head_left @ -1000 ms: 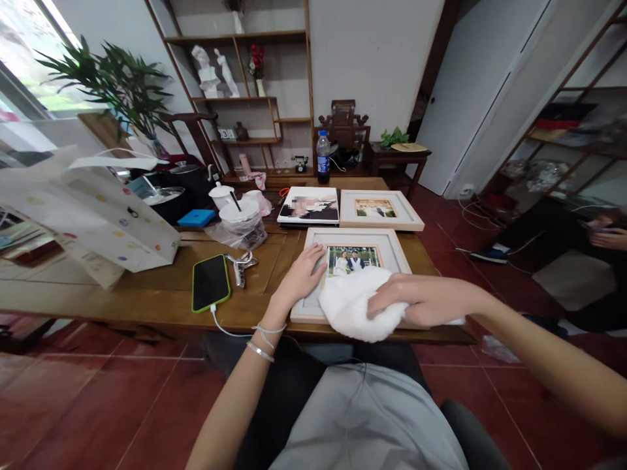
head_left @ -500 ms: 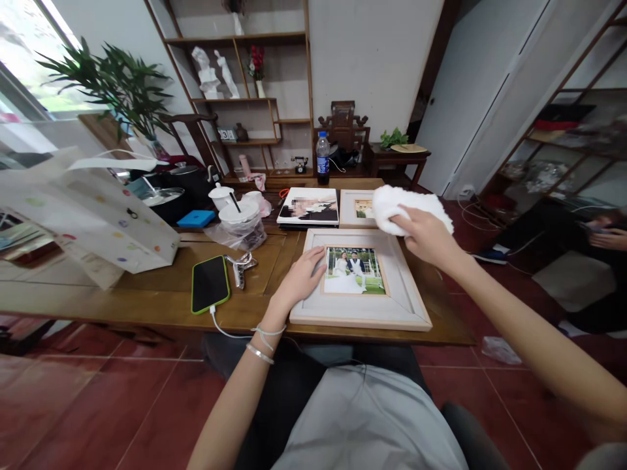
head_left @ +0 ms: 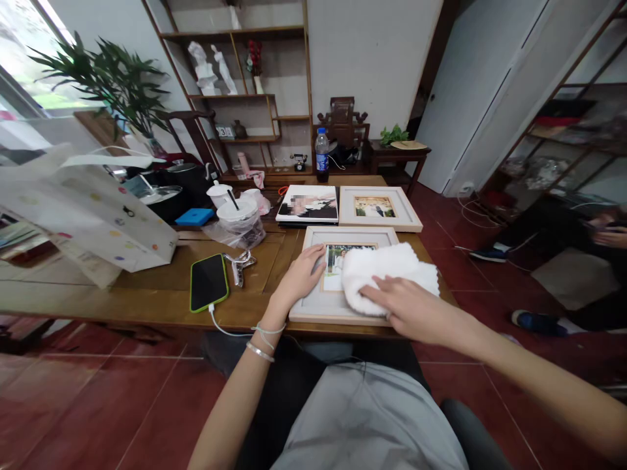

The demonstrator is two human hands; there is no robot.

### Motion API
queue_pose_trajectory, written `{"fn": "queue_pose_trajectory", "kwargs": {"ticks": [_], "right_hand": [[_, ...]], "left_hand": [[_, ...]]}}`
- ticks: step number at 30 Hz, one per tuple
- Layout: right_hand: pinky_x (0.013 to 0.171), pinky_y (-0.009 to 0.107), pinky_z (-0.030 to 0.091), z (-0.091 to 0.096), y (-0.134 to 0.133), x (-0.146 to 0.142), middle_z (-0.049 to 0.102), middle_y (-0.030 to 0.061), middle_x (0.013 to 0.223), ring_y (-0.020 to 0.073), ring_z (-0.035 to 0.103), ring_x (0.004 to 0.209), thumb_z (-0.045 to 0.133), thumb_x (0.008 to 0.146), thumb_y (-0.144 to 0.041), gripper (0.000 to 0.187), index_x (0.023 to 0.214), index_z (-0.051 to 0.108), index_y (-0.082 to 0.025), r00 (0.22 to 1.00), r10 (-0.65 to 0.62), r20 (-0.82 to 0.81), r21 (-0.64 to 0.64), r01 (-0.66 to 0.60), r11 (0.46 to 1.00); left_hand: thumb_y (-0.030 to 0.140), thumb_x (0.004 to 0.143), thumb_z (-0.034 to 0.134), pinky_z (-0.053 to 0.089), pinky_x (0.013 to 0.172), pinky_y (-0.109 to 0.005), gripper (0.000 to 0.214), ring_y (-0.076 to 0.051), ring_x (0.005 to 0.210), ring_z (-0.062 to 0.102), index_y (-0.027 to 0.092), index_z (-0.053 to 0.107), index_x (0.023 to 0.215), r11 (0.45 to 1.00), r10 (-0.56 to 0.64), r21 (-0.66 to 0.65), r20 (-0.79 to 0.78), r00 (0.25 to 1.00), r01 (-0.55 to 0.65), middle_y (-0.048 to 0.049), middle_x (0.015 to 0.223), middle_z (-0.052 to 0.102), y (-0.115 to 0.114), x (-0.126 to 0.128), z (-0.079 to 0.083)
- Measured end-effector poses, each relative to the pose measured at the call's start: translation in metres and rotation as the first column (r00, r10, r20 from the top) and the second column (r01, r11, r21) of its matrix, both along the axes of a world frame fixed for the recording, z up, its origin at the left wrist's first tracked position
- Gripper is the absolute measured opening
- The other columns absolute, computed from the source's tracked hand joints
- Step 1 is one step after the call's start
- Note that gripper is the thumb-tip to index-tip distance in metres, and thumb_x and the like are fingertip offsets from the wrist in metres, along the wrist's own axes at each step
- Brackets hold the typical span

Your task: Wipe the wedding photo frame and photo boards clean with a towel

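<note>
A pale picture frame (head_left: 313, 307) with a photo inside lies flat near the table's front edge. My left hand (head_left: 301, 274) rests on its left side, fingers stretched out and holding nothing. In my right hand (head_left: 411, 310) is a folded white cloth (head_left: 382, 271), which lies over the right part of the frame and hides some of the photo. Behind it lie a second framed photo (head_left: 379, 207) and a white-edged picture (head_left: 307, 203).
On the wooden table (head_left: 264, 307) to the left are a charging phone (head_left: 209, 282), a bagged cup (head_left: 238, 215), a blue box (head_left: 194, 217) and a paper bag (head_left: 122, 228). A bottle (head_left: 322, 155) stands at the back. Another person's shoe (head_left: 539, 323) shows at right.
My right hand has brought the white cloth down and toward me, from the frame's far right corner onto its right part. The second framed photo is now uncovered. My left hand stays put.
</note>
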State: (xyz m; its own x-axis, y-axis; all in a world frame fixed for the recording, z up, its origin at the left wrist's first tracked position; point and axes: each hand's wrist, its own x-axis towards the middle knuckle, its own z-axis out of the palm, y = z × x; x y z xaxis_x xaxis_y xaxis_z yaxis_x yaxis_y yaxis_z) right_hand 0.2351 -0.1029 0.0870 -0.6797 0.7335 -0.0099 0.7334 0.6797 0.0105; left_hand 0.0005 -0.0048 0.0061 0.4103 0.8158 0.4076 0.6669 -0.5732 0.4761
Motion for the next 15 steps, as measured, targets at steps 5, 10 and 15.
{"fn": "queue_pose_trajectory", "kwargs": {"ticks": [5,10,15], "right_hand": [[0.086,0.037,0.039,-0.006,-0.034,-0.008,0.054,0.0110,0.118,0.0261,0.049,0.109,0.042,0.060,-0.003,0.069,0.126,0.043,-0.023,0.982,-0.027,-0.187,-0.082,0.012,0.997],[0.094,0.044,0.036,-0.027,0.003,0.000,0.041,0.0141,0.135,0.0295,0.043,0.118,0.044,0.062,-0.004,0.071,0.130,0.041,-0.023,0.984,-0.080,-0.159,0.053,0.090,0.995],[0.094,0.043,0.036,-0.029,0.058,0.014,0.048,0.0147,0.128,0.0292,0.045,0.117,0.040,0.068,-0.004,0.067,0.133,0.036,-0.018,0.959,-0.152,-0.241,0.201,0.202,0.959]], "left_hand": [[0.027,0.089,0.041,0.031,0.108,-0.040,0.037,-0.021,0.126,0.042,0.015,0.052,0.122,1.000,-0.016,0.021,0.005,1.000,0.016,-0.0102,0.133,0.049,0.000,0.000,0.000],[0.027,0.089,0.041,0.032,0.108,-0.040,0.037,-0.021,0.126,0.042,0.016,0.052,0.122,0.999,-0.024,0.040,0.002,1.000,0.024,-0.0098,0.133,0.049,0.000,-0.001,-0.001],[0.028,0.089,0.041,0.032,0.108,-0.039,0.038,-0.021,0.126,0.041,0.015,0.052,0.123,0.999,-0.032,0.033,-0.003,0.999,0.032,-0.0102,0.134,0.048,0.000,-0.002,0.000]]}}
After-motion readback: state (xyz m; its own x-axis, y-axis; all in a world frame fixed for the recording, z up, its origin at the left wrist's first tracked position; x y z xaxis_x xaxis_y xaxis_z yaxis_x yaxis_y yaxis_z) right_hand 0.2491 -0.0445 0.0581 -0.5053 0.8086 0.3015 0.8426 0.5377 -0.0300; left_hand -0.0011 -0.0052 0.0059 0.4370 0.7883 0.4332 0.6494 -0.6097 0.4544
